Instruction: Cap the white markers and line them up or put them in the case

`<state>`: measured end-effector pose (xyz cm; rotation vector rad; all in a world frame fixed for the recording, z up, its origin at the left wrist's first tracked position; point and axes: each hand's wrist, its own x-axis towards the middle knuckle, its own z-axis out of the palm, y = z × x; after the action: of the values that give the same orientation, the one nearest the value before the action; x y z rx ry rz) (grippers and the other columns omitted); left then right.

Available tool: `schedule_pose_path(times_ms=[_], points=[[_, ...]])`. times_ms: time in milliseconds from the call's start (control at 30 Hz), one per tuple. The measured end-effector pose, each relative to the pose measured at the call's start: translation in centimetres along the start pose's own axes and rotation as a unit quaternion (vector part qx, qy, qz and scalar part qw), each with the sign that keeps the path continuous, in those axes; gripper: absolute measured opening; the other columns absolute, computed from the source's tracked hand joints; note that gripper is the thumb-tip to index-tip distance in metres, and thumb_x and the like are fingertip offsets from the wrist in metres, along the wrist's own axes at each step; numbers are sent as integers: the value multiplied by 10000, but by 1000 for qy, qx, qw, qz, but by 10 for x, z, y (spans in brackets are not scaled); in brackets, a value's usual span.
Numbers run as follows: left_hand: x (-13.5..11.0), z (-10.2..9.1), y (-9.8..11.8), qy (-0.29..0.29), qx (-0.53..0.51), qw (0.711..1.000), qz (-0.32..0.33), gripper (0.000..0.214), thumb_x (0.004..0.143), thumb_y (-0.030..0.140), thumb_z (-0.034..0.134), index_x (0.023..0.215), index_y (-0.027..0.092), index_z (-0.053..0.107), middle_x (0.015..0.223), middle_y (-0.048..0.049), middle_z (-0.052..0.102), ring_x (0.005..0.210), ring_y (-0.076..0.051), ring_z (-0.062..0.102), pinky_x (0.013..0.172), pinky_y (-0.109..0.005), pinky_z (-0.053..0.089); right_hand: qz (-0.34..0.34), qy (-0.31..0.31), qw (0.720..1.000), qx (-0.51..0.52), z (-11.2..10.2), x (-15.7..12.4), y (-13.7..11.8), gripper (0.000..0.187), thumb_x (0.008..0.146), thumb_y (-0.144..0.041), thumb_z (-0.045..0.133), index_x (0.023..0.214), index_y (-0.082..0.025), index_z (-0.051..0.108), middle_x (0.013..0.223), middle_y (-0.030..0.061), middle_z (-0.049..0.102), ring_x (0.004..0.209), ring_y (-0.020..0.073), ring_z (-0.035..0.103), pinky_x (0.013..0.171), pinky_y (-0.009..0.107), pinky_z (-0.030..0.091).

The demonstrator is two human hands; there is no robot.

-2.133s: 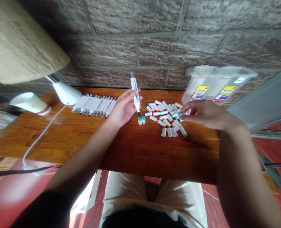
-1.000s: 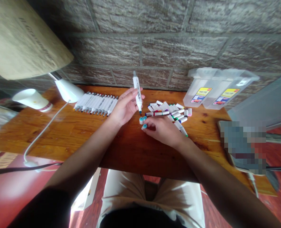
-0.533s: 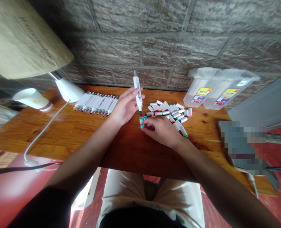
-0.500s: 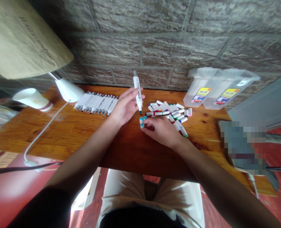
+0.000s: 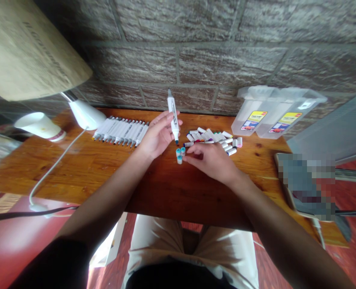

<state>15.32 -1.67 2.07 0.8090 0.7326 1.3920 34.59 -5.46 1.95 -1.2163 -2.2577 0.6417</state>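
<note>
The fingers [image 5: 166,119] of the left hand [image 5: 154,140] are closed around the barrel of a white marker [image 5: 172,113], which stands nearly upright, its grey end up and far, its dark teal end down and near. Part of the barrel is behind the thumb, and the printing on it is too small to read.

The right hand [image 5: 216,161] has its thumb and forefinger parted, with nothing between them; the thumb tip is just beside the nearest of three teal caps [image 5: 179,159], and whether it touches cannot be told. The other fingers are mostly hidden. The three caps stand upright close together, just below the marker's teal end.

To the right lies a pile of caps [image 5: 209,135] in mixed colours, its near part covered by the right hand. To the left, a row of markers [image 5: 120,130] lies side by side on the counter [image 5: 166,192]. Far right are clear bins [image 5: 276,114]; near right is a phone [image 5: 307,184], its face blurred into blocks. Far left are a cup [image 5: 39,125] and a lamp [image 5: 83,115], its shade cut off by the picture's edge. A brick wall [image 5: 202,64] runs behind.
</note>
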Motion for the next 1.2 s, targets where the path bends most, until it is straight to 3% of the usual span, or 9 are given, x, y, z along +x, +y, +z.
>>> schedule_pose_path(times_ms=[100,200,300,567,733,867,1000,1100,1200], points=[[0,1,0,-3,-3,1000,-4,317,788,409,813,1002,199,710,858,-16,752,747,-130,701,640,-239,521,51,-37,998,15,-40,-5,18,149,878,-289,667,884,-195,782,829,20,776,743,160,686,696,261,461],[0,2,0,-5,-7,1000,-6,291,777,386,824,957,189,707,818,-16,739,731,-127,693,618,-228,509,120,-68,989,-45,-79,-11,42,204,835,-342,656,863,-196,795,778,14,765,708,171,669,654,270,452],[0,2,-1,-8,-3,1000,-8,269,774,368,824,935,185,710,787,-21,728,733,-133,685,608,-226,499,191,-120,969,-102,-98,-15,55,254,813,-399,645,819,-194,795,669,3,723,660,178,648,606,276,425],[0,1,-1,-29,-8,1000,6,278,748,370,840,914,188,710,784,-11,732,693,-114,665,593,-213,503,211,-179,948,-158,-83,-9,50,198,765,-371,696,820,-196,770,688,10,713,654,172,636,599,269,412],[-1,3,1,-12,-5,1000,-2,266,752,371,834,908,196,709,809,-19,744,731,-130,681,602,-220,504,187,-137,957,-172,-74,-9,53,156,743,-355,730,764,-203,758,574,0,656,542,155,577,537,270,380],[0,1,1,-3,2,1000,-4,276,765,398,820,922,202,706,803,-18,740,738,-135,684,615,-230,504,166,-115,961,-187,-70,-10,53,120,716,-307,759,776,-203,773,630,18,700,578,168,617,543,267,409],[1,0,0,-9,-1,1000,-6,294,763,407,823,938,202,706,794,-15,733,732,-132,681,625,-237,506,158,-87,977,-116,-75,-13,51,162,732,-283,744,866,-202,784,752,26,748,648,173,656,586,264,453],[0,2,1,3,-4,1000,-7,264,768,383,818,915,197,700,823,-24,743,752,-139,684,625,-240,502,108,-43,993,-33,-74,-14,42,241,801,-348,696,968,-196,779,797,24,751,673,169,648,615,271,464],[0,3,1,3,-4,1000,-5,251,777,373,812,908,191,700,798,-21,736,713,-129,673,607,-233,497,51,-48,997,39,-61,-11,28,257,852,-358,654,1008,-193,774,861,29,767,711,167,654,652,274,478]])
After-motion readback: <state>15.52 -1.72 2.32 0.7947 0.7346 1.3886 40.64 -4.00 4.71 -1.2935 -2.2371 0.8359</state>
